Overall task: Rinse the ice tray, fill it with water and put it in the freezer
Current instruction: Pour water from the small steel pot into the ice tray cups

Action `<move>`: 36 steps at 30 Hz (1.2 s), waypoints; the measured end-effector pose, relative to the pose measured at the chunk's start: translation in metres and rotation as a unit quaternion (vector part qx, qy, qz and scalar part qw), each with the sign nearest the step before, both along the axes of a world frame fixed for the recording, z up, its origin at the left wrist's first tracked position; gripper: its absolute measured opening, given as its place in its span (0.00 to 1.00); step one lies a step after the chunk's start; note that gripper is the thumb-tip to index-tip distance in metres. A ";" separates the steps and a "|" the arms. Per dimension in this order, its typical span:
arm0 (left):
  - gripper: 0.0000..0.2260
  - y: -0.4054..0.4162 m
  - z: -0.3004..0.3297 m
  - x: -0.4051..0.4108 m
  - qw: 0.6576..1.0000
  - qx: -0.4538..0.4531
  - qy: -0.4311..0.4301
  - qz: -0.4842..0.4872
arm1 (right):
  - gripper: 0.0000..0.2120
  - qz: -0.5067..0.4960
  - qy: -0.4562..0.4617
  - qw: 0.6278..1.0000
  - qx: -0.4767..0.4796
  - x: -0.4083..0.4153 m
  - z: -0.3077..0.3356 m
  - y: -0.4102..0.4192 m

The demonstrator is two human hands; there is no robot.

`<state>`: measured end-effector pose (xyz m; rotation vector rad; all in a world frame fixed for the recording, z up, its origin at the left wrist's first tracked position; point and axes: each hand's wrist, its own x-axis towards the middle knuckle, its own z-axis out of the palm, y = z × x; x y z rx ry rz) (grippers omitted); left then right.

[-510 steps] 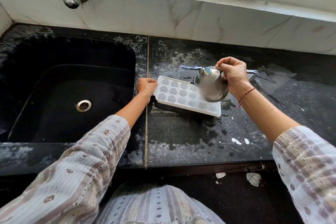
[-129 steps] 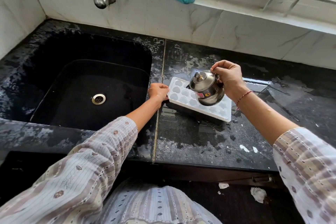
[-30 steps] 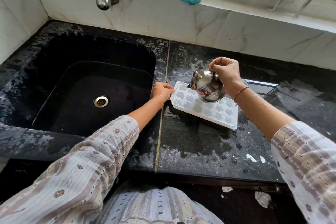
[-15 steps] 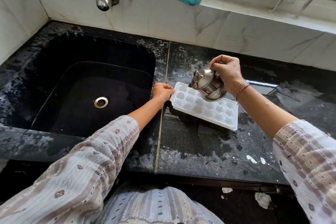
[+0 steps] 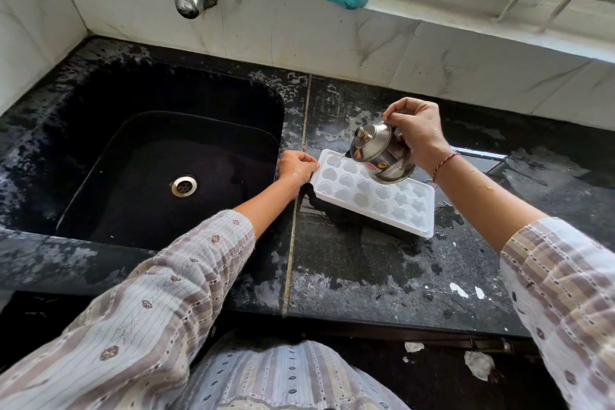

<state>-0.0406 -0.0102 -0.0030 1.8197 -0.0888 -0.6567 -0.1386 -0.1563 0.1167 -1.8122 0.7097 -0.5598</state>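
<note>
The steel pot [image 5: 382,156] has shifted toward the ice tray's [image 5: 376,198] left end, clamped in the right grip [image 5: 414,131].

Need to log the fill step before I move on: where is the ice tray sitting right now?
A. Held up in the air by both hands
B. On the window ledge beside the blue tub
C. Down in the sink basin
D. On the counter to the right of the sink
D: the ice tray lies on the dark counter right of the sink, steadied at its end by the left hand while the right hand tips a steel pot over it.

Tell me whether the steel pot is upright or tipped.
Tipped. The right hand tilts the steel pot lid-side down toward the ice tray, and a thin stream runs into a far-left cell.
</note>
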 end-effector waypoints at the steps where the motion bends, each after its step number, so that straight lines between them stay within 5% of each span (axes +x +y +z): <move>1: 0.10 0.000 0.000 0.000 1.000 0.000 0.000 0.000 | 0.15 0.000 0.001 1.000 -0.001 0.000 0.000 0.000; 22: 0.10 -0.002 -0.004 0.002 1.000 -0.007 -0.001 -0.004 | 0.15 0.000 0.013 1.000 -0.011 0.000 0.002 0.000; 36: 0.04 -0.009 -0.005 0.005 1.000 0.001 -0.009 -0.004 | 0.16 -0.067 -0.024 0.991 0.115 -0.006 -0.005 -0.011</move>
